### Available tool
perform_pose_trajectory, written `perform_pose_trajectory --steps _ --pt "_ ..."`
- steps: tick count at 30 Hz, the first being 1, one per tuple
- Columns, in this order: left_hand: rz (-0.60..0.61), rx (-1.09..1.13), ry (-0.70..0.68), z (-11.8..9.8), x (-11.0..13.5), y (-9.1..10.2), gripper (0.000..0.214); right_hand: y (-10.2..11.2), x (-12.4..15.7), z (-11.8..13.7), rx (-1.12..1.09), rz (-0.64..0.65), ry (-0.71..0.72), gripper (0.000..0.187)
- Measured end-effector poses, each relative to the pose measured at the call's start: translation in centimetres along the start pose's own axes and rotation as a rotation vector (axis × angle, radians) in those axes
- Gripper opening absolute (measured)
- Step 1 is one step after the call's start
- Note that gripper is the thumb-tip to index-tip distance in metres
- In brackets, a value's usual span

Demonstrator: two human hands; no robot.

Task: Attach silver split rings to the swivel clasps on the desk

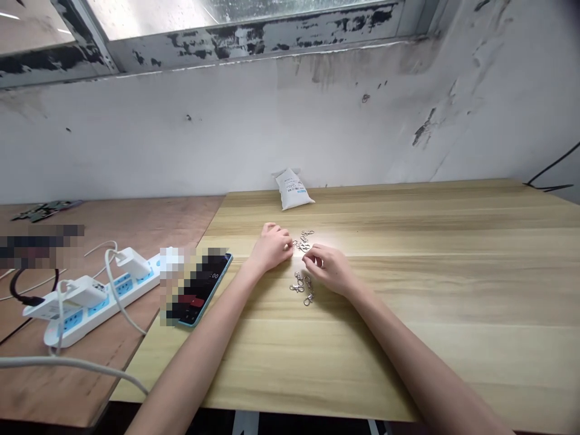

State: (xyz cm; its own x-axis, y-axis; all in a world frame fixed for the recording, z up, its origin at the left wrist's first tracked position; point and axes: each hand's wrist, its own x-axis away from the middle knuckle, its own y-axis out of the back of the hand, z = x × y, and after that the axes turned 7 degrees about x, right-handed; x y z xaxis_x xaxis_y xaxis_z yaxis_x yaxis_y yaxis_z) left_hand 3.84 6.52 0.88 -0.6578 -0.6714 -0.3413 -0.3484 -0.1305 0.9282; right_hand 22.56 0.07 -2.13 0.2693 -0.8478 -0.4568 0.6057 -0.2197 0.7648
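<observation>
Small silvery metal swivel clasps with rings lie in two groups on the wooden tabletop [435, 338]. The far clasps [307, 234] are between and just beyond my hands, while the near clasps [309, 297] lie closer to me, below my right hand. My left hand [273, 246] rests on the table at the left side of the far group, its fingers curled with thumb and forefinger close together. On the other side my right hand [334, 270] has thumb and forefinger pinched together, pointing at the gap between the groups. Whatever either pinch holds is too small to make out.
A white plastic packet [293, 192] with a printed label stands near the wall. Left of my left forearm lies a phone [209, 293]. Beyond it, a power strip [95, 308] with plugged-in chargers and loose cables occupies the brown table [181, 212].
</observation>
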Motion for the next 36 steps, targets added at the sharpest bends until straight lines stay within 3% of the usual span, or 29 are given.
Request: perform_pose_trajectory --steps 9,13,18,28,36 --pt "-0.194 0.341 0.065 -0.7 1.1 2.6 0.009 0.2 -0.1 0.0 -0.162 -0.002 -0.060 0.016" --pt "-0.199 0.543 0.077 -2.1 1.9 3.6 0.006 0.4 -0.1 1.1 -0.434 0.024 -0.123 0.036" --pt "-0.188 0.760 0.112 -2.8 2.9 4.0 0.010 0.1 0.0 1.9 -0.613 0.151 -0.101 0.026" --pt "-0.157 0.818 0.206 -2.6 3.6 3.0 0.012 -0.2 0.2 1.9 -0.180 0.007 -0.027 0.020" --pt "-0.254 0.292 -0.007 -3.3 3.9 2.7 0.009 -0.1 0.3 2.2 0.180 0.045 0.004 0.022"
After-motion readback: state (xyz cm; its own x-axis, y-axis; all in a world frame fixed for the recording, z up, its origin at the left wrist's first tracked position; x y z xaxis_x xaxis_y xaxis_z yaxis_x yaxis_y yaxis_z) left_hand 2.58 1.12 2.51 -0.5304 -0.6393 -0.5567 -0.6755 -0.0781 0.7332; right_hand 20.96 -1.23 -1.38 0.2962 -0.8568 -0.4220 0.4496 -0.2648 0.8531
